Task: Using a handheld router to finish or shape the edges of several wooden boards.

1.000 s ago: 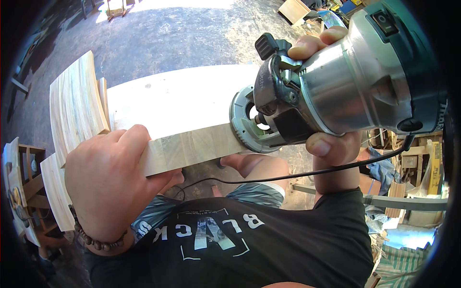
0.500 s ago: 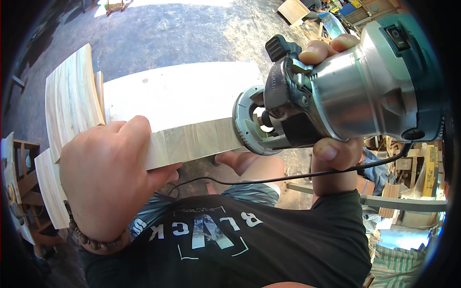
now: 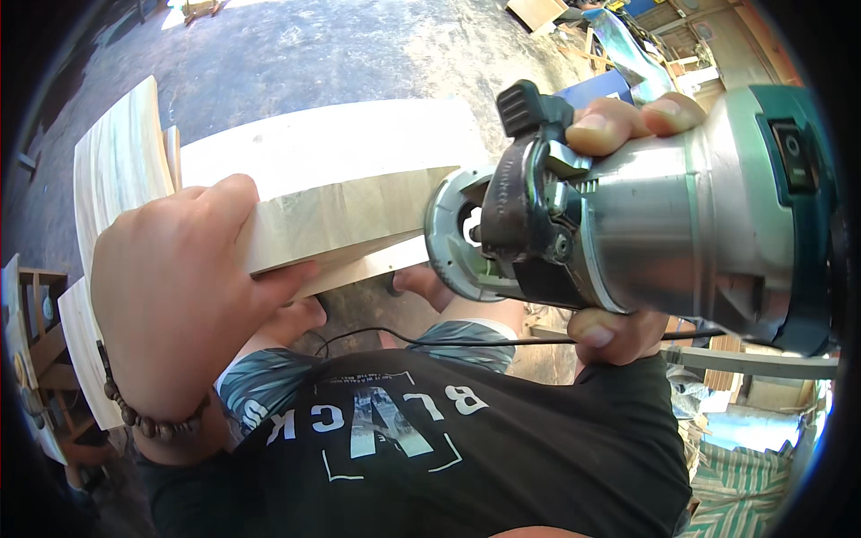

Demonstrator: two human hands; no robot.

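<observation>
My left hand (image 3: 170, 278) is wrapped round the left end of a pale wooden block (image 3: 359, 211) with joined strips along its edge. In my right hand (image 3: 619, 125) is a trim router (image 3: 664, 224) with a silver body and teal cap, lying on its side. My fingers show above its barrel and the thumb below. The router's round base (image 3: 453, 233) is against the block's right end or very close to it; contact is hard to tell. The cutter is mostly hidden. A black cord (image 3: 448, 341) runs below the router.
A white surface (image 3: 359, 134) lies behind the block. Curved wooden pieces (image 3: 121, 166) stand by my left hand. Wooden shelving (image 3: 45, 314) is at far left. Boards and clutter (image 3: 619, 54) lie at upper right, and a grey bar (image 3: 753, 363) crosses at right.
The block now tilts, showing more of its underside. The router has swung slightly lower and nearer, still in my right hand. My left hand has shifted a little left and keeps its grip.
</observation>
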